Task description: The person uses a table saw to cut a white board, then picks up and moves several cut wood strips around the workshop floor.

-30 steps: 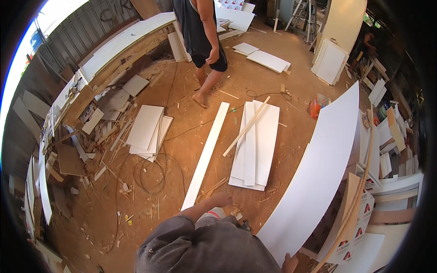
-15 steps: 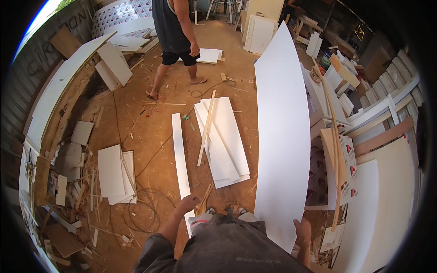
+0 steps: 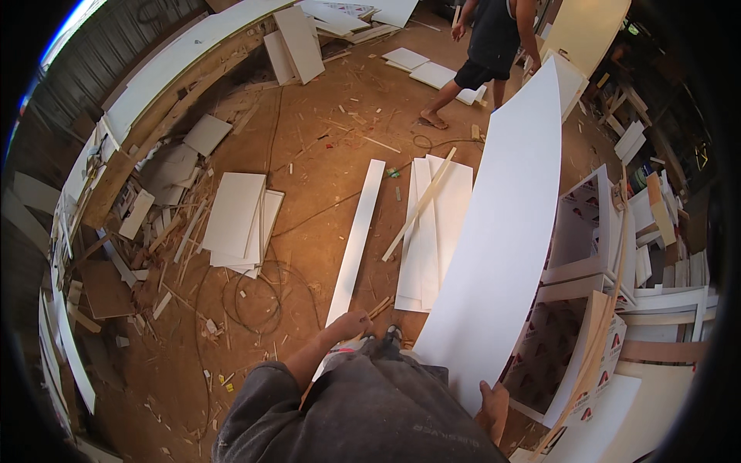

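A long white panel (image 3: 505, 208) stretches away from me on the right, its far end tapering to a point near the other person. My right hand (image 3: 492, 409) grips its near right edge, thumb on the white face and fingers out of sight. My left hand (image 3: 351, 324) is closed beside a narrow white strip (image 3: 359, 231), which passes behind my forearm. Whatever the curled fingers hold, if anything, is hidden. Between strip and panel, several white boards (image 3: 451, 201) lie stacked on the floor with a thin wooden batten (image 3: 421, 204) across them.
Another person (image 3: 490, 38) walks near the panel's far end. Left lie a board pile (image 3: 231, 220), a looped cable (image 3: 270, 316) and wood scraps (image 3: 158, 231). At right stands an open white cabinet frame (image 3: 567, 339) with long strips (image 3: 606, 332) along it.
My view has turned, so the floor pieces sit farther right or tilted. The other person has stepped along toward the panel's far end. My right hand stays on the panel's edge.
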`<control>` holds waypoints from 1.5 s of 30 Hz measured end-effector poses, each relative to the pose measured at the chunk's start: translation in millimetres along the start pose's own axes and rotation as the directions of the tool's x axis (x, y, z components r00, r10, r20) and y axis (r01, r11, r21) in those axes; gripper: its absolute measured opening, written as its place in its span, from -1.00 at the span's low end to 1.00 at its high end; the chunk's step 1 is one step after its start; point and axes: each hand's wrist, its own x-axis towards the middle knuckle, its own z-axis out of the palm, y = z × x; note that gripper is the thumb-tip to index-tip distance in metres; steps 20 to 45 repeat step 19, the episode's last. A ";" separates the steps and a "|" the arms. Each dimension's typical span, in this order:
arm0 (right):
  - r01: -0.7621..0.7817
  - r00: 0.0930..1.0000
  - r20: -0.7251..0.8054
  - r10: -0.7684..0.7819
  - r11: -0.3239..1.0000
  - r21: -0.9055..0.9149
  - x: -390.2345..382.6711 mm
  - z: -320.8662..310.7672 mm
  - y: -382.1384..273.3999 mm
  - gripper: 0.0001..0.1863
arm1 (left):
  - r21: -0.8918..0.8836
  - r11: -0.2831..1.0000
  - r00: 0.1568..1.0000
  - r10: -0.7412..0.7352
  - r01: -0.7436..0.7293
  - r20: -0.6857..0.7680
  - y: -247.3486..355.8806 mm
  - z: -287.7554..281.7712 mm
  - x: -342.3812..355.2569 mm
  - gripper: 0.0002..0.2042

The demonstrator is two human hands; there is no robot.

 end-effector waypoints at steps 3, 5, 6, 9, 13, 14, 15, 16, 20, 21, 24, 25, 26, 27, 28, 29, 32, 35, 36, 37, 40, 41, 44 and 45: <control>-0.015 0.996 0.081 0.030 0.983 -0.182 36.1 -3.7 -9.2 -0.55 | -0.042 0.998 0.999 -0.044 0.042 -0.026 0.4 -0.8 8.2 -0.72; 0.059 0.996 0.073 -0.045 0.978 -0.198 60.1 -0.3 -15.2 -0.55 | -0.041 0.998 0.997 -0.042 0.039 -0.060 10.2 -7.9 16.3 -0.68; 0.095 0.994 0.069 -0.083 0.974 -0.207 70.7 0.0 -20.2 -0.55 | -0.042 0.998 0.996 -0.041 0.038 -0.076 15.3 -10.9 21.6 -0.66; 0.106 0.993 0.077 -0.092 0.973 -0.205 96.0 -0.1 -60.0 -0.52 | -0.120 0.992 0.985 0.014 -0.035 -0.174 26.8 -17.0 46.0 -0.68; 0.176 0.984 0.019 -0.175 0.969 -0.172 123.1 -3.1 -130.7 -0.51 | -0.253 0.967 0.995 -0.015 -0.011 -0.099 57.6 -36.5 78.8 -0.67; 0.192 0.980 -0.016 -0.200 0.957 -0.219 131.8 -2.6 -145.3 -0.53 | -0.276 0.960 0.995 0.019 -0.044 -0.094 54.7 -37.0 92.3 -0.66; 0.208 0.973 -0.046 -0.228 0.941 -0.268 141.1 -0.8 -159.7 -0.55 | -0.301 0.951 0.995 0.047 -0.073 -0.091 53.4 -40.5 102.2 -0.64; 0.239 0.966 -0.041 -0.257 0.938 -0.253 150.6 0.9 -174.8 -0.56 | -0.350 0.935 0.998 0.035 -0.053 -0.057 50.7 -46.2 112.0 -0.64; 0.279 0.958 -0.019 -0.287 0.945 -0.170 174.3 6.0 -236.7 -0.58 | -0.460 0.888 0.999 0.035 -0.029 0.005 43.9 -72.5 144.7 -0.62; 0.279 0.958 -0.019 -0.287 0.945 -0.170 174.3 6.0 -236.7 -0.58 | -0.460 0.888 0.999 0.035 -0.029 0.005 43.9 -72.5 144.7 -0.62; 0.279 0.958 -0.019 -0.287 0.945 -0.170 174.3 6.0 -236.7 -0.58 | -0.460 0.888 0.999 0.035 -0.029 0.005 43.9 -72.5 144.7 -0.62; 0.279 0.958 -0.019 -0.287 0.945 -0.170 174.3 6.0 -236.7 -0.58 | -0.460 0.888 0.999 0.035 -0.029 0.005 43.9 -72.5 144.7 -0.62; 0.279 0.958 -0.019 -0.287 0.945 -0.170 174.3 6.0 -236.7 -0.58 | -0.460 0.888 0.999 0.035 -0.029 0.005 43.9 -72.5 144.7 -0.62; 0.279 0.958 -0.019 -0.287 0.945 -0.170 174.3 6.0 -236.7 -0.58 | -0.460 0.888 0.999 0.035 -0.029 0.005 43.9 -72.5 144.7 -0.62; 0.279 0.958 -0.019 -0.287 0.945 -0.170 174.3 6.0 -236.7 -0.58 | -0.460 0.888 0.999 0.035 -0.029 0.005 43.9 -72.5 144.7 -0.62; 0.279 0.958 -0.019 -0.287 0.945 -0.170 174.3 6.0 -236.7 -0.58 | -0.460 0.888 0.999 0.035 -0.029 0.005 43.9 -72.5 144.7 -0.62; 0.279 0.958 -0.019 -0.287 0.945 -0.170 174.3 6.0 -236.7 -0.58 | -0.460 0.888 0.999 0.035 -0.029 0.005 43.9 -72.5 144.7 -0.62; 0.279 0.958 -0.019 -0.287 0.945 -0.170 174.3 6.0 -236.7 -0.58 | -0.460 0.888 0.999 0.035 -0.029 0.005 43.9 -72.5 144.7 -0.62; 0.279 0.958 -0.019 -0.287 0.945 -0.170 174.3 6.0 -236.7 -0.58 | -0.460 0.888 0.999 0.035 -0.029 0.005 43.9 -72.5 144.7 -0.62; 0.279 0.958 -0.019 -0.287 0.945 -0.170 174.3 6.0 -236.7 -0.58 | -0.460 0.888 0.999 0.035 -0.029 0.005 43.9 -72.5 144.7 -0.62; 0.279 0.958 -0.019 -0.287 0.945 -0.170 174.3 6.0 -236.7 -0.58 | -0.460 0.888 0.999 0.035 -0.029 0.005 43.9 -72.5 144.7 -0.62; 0.279 0.958 -0.019 -0.287 0.945 -0.170 174.3 6.0 -236.7 -0.58 | -0.460 0.888 0.999 0.035 -0.029 0.005 43.9 -72.5 144.7 -0.62; 0.279 0.958 -0.019 -0.287 0.945 -0.170 174.3 6.0 -236.7 -0.58 | -0.460 0.888 0.999 0.035 -0.029 0.005 43.9 -72.5 144.7 -0.62; 0.279 0.958 -0.019 -0.287 0.945 -0.170 174.3 6.0 -236.7 -0.58 | -0.460 0.888 0.999 0.035 -0.029 0.005 43.9 -72.5 144.7 -0.62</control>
